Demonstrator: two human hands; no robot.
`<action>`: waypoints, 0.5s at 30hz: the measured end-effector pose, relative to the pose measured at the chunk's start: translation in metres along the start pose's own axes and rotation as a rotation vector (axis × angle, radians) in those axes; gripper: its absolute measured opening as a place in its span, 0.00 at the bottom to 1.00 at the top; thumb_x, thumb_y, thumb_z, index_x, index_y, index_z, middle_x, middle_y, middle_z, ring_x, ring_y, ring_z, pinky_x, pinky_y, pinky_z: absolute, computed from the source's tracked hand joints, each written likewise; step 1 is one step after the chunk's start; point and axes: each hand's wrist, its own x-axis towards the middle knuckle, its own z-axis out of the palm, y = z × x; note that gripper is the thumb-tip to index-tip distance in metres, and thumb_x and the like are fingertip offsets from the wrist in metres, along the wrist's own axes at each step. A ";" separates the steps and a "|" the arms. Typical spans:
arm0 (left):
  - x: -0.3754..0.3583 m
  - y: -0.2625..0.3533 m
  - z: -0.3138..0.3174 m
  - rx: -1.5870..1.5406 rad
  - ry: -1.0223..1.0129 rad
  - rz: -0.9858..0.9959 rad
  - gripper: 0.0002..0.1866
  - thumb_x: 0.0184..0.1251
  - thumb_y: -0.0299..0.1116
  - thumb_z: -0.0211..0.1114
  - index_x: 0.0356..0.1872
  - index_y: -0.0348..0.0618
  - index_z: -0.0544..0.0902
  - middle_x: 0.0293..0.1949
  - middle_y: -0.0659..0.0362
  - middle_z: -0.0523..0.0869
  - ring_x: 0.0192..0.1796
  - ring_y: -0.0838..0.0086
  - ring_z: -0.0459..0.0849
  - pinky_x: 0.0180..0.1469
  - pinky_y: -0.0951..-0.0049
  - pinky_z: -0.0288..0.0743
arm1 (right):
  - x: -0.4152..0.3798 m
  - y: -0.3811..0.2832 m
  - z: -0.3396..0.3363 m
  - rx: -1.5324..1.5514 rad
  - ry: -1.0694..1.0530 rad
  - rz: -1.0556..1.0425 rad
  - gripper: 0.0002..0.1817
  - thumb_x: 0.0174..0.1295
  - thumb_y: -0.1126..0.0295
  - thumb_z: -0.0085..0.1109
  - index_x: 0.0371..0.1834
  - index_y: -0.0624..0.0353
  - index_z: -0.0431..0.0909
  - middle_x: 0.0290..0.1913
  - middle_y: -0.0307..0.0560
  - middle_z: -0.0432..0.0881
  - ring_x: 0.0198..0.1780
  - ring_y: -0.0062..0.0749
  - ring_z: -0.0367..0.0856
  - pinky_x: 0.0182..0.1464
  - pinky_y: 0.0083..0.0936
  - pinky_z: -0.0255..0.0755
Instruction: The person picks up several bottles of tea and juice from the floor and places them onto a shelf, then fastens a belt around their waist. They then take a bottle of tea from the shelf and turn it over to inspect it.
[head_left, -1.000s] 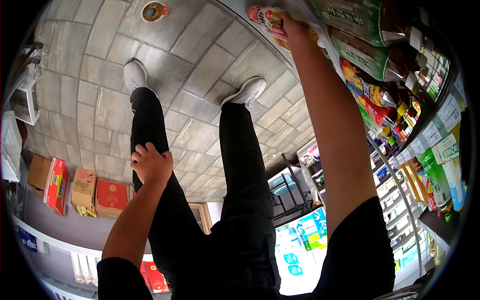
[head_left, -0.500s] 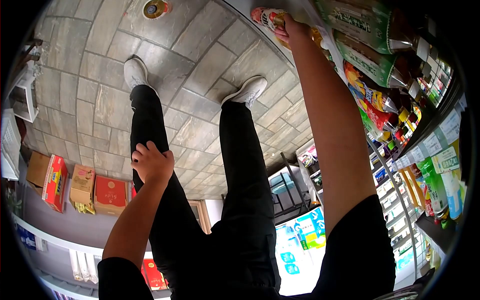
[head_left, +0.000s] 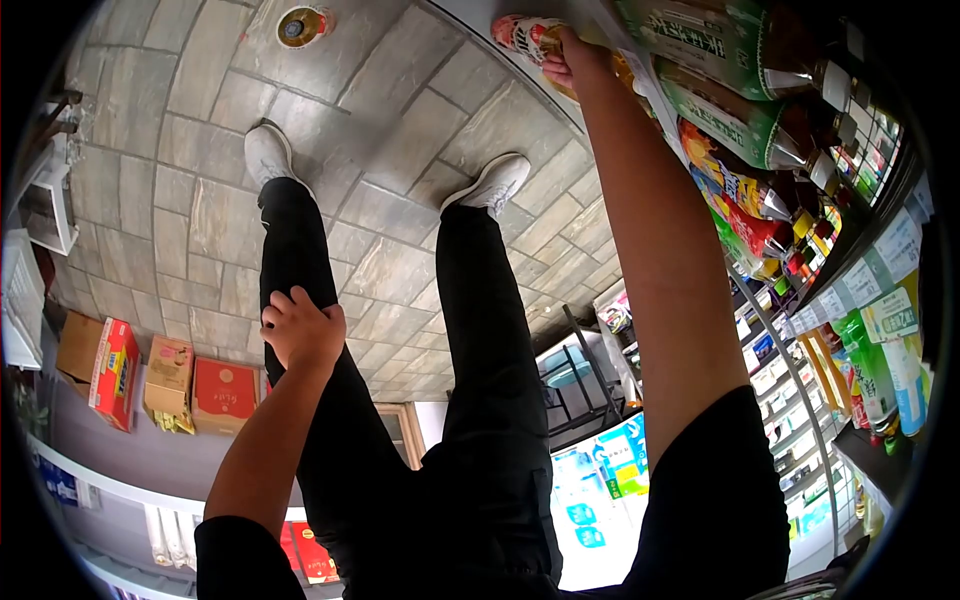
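gripping one bottle [head_left: 522,34] with right hand [head_left: 572,62]

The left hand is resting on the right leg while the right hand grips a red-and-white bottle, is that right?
Not quite: the head view shows the left hand resting on the left leg. The right hand does grip a red-and-white bottle.

matt cloth trousers [head_left: 482,300], glossy plastic bottles [head_left: 712,112]
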 end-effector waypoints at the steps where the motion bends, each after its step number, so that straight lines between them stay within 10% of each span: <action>1: 0.000 0.000 -0.001 -0.004 0.000 0.001 0.24 0.65 0.50 0.60 0.51 0.40 0.76 0.53 0.47 0.75 0.58 0.47 0.78 0.55 0.47 0.76 | -0.003 0.002 -0.001 -0.017 -0.043 -0.003 0.27 0.71 0.52 0.64 0.51 0.70 0.73 0.31 0.56 0.84 0.30 0.45 0.90 0.42 0.42 0.91; 9: 0.002 -0.009 -0.003 -0.016 -0.027 0.011 0.26 0.64 0.50 0.62 0.52 0.39 0.75 0.55 0.46 0.75 0.59 0.46 0.78 0.55 0.45 0.77 | -0.081 0.028 0.036 -0.012 -0.014 0.192 0.40 0.68 0.36 0.59 0.50 0.73 0.75 0.40 0.62 0.87 0.34 0.52 0.91 0.37 0.44 0.92; 12: 0.004 -0.020 -0.001 -0.030 -0.017 0.024 0.26 0.64 0.50 0.62 0.52 0.39 0.75 0.54 0.46 0.75 0.58 0.46 0.78 0.55 0.45 0.77 | -0.090 0.058 0.074 -0.325 -0.235 0.075 0.34 0.67 0.36 0.60 0.49 0.61 0.75 0.32 0.52 0.84 0.25 0.38 0.86 0.35 0.34 0.89; 15: 0.008 -0.032 -0.001 -0.086 -0.011 0.055 0.24 0.62 0.48 0.60 0.49 0.38 0.76 0.52 0.46 0.75 0.56 0.45 0.78 0.55 0.45 0.75 | -0.095 0.079 0.131 -0.654 -0.257 -0.396 0.36 0.66 0.41 0.65 0.55 0.68 0.75 0.47 0.60 0.88 0.49 0.55 0.89 0.53 0.47 0.85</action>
